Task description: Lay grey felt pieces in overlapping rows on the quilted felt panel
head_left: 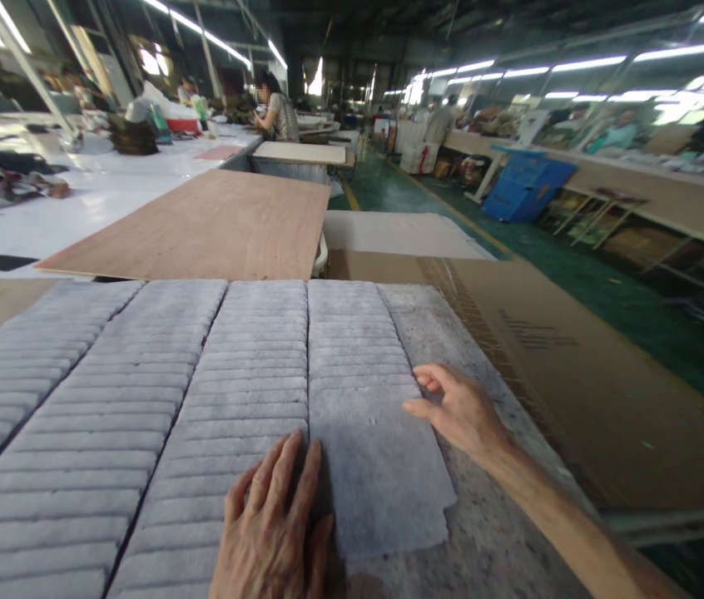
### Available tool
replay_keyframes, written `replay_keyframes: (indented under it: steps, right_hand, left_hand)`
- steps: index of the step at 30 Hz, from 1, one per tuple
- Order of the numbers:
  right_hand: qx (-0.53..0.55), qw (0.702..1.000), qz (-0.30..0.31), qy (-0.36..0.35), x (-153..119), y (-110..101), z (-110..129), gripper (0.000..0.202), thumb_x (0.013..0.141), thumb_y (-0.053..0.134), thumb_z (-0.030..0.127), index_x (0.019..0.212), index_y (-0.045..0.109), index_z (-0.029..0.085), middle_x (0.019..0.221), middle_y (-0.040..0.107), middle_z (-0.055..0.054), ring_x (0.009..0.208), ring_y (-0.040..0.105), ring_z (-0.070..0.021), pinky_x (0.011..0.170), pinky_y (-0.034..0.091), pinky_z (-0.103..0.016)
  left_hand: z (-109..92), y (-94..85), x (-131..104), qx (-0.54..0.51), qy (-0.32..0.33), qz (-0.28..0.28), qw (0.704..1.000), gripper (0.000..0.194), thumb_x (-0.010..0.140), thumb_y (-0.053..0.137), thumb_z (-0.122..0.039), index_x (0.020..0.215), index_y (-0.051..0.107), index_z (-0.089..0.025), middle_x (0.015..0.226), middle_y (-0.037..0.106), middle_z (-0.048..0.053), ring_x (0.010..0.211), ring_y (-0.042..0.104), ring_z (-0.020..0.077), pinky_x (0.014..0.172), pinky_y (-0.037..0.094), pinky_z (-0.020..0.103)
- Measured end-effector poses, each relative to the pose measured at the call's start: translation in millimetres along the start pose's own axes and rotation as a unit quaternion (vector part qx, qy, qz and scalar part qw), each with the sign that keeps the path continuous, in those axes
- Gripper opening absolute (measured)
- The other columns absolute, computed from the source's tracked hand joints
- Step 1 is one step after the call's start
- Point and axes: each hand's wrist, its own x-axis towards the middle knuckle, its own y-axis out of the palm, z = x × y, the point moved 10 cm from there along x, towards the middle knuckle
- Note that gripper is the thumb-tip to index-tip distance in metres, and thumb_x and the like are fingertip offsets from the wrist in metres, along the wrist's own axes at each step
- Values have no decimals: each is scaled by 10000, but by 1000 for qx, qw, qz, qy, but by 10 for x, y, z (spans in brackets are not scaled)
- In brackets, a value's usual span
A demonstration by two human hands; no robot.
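Observation:
Grey fabric pieces lie overlapped in long columns, and the rightmost column (352,333) ends in a wide exposed piece (383,474) near me. My left hand (274,520) rests palm down, fingers spread, on the neighbouring column (252,366), its fingertips close to the left edge of the exposed piece. At that column's right edge is my right hand (452,408), its thumb over the fabric and its fingers curled a little, with a gap between thumb and fingers. Nothing is visibly held in either hand.
A speckled grey board (489,474) lies under the fabric. Brown cardboard (577,374) is to the right, and a plywood sheet (220,220) lies beyond the columns. Farther off are a seated person (280,116), a blue container (523,185) and a white table (108,200).

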Motion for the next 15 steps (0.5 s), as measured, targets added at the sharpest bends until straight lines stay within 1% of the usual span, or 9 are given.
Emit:
replay_keyframes:
  steps: [2, 3, 6, 10, 12, 15]
  right_hand:
    - [18, 1000, 3, -25, 67, -8, 54, 366, 577, 625, 250, 936, 569, 209, 959, 608, -23, 845, 546, -167, 774, 406, -271]
    - [24, 999, 10, -34, 104, 3, 76, 382, 578, 629, 232, 954, 570, 204, 986, 606, -25, 851, 547, -161, 790, 405, -268]
    - [36, 998, 36, -42, 222, 73, 93, 410, 556, 657, 191, 959, 581, 191, 966, 617, -21, 808, 547, -151, 771, 413, -266]
    - [51, 996, 77, -21, 358, 195, 12, 400, 505, 697, 192, 892, 593, 194, 849, 620, -3, 725, 542, -141, 674, 426, -242]
    - [60, 993, 99, 0, 386, 240, -40, 323, 507, 692, 221, 811, 587, 190, 737, 607, 18, 640, 534, -127, 588, 416, -219]
    - [64, 989, 129, 23, 327, 249, -57, 174, 535, 657, 284, 628, 545, 189, 554, 535, 56, 524, 481, -109, 477, 350, -201]
  left_hand:
    - [5, -2, 0, 3, 0, 0, 1000, 510, 801, 464, -249, 1300, 400, -169, 1333, 424, 118, 1177, 403, 247, 857, 372, 391]
    - [2, -3, -1, 5, 1, 0, 1000, 507, 802, 463, -250, 1299, 402, -170, 1332, 424, 118, 1175, 405, 245, 856, 372, 391]
    - [-6, -3, -5, 8, 3, 0, 1000, 500, 804, 462, -251, 1295, 407, -171, 1332, 425, 118, 1170, 411, 242, 855, 370, 391]
    - [-2, 9, -4, 6, 1, 4, 1000, 501, 803, 459, -251, 1296, 407, -173, 1328, 432, 112, 1178, 400, 241, 861, 364, 394]
    - [0, 16, -3, 5, 0, 4, 1000, 505, 797, 459, -249, 1293, 412, -168, 1332, 426, 115, 1187, 389, 246, 862, 360, 399]
    - [-4, 26, -4, 8, -1, 5, 1000, 515, 786, 467, -241, 1292, 417, -160, 1339, 417, 119, 1186, 388, 252, 870, 352, 406]
